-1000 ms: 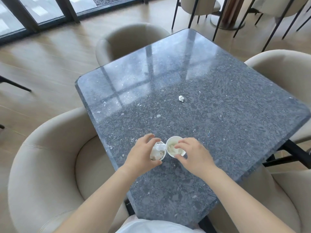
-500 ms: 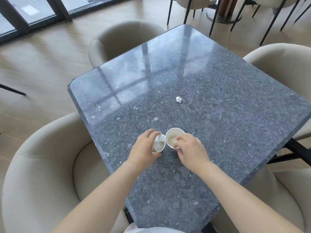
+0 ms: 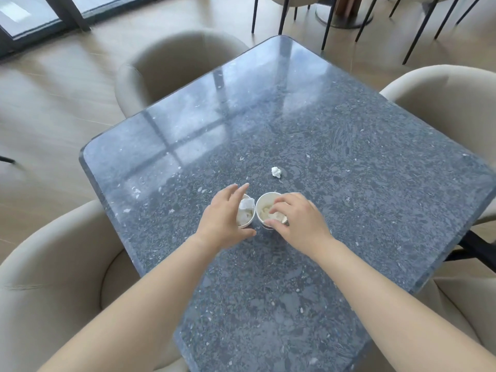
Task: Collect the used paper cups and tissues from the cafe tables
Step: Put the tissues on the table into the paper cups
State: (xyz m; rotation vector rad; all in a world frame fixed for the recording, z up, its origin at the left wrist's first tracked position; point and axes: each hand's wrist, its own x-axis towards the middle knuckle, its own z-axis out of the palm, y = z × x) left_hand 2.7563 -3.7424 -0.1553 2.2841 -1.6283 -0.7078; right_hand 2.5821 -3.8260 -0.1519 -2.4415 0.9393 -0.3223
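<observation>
Since half a second ago my left hand [image 3: 224, 217] has loosened. Its fingers [image 3: 236, 190], which were wrapped round the left cup [image 3: 248, 220], now stand straighter and a little spread along the cup's far side, and only the thumb sits near its front wall. The right hand [image 3: 300, 220] has barely shifted. Its fingers [image 3: 279, 204] curl over the rim of the right cup [image 3: 264, 208] with the thumb against the near wall, pinching it.

Both cups stand upright and touching, near the middle of the desk [image 3: 349, 170], each with crumpled tissue inside. One loose tissue ball [image 3: 276, 172] lies just beyond them, apart from both.

I judge that I am midway through gathering this desk's rubbish, with the cups brought together and the stray ball not yet picked up. The next move calls for one free hand to reach past the cups, pinch the ball lightly and drop it into a cup without tipping either.

The desk is glossy dark speckled stone that mirrors the window [image 3: 32, 20]. Beige tub chairs [image 3: 53, 264] ring it on a pale wooden floor [image 3: 53, 103], and black-legged chairs stand further back.
</observation>
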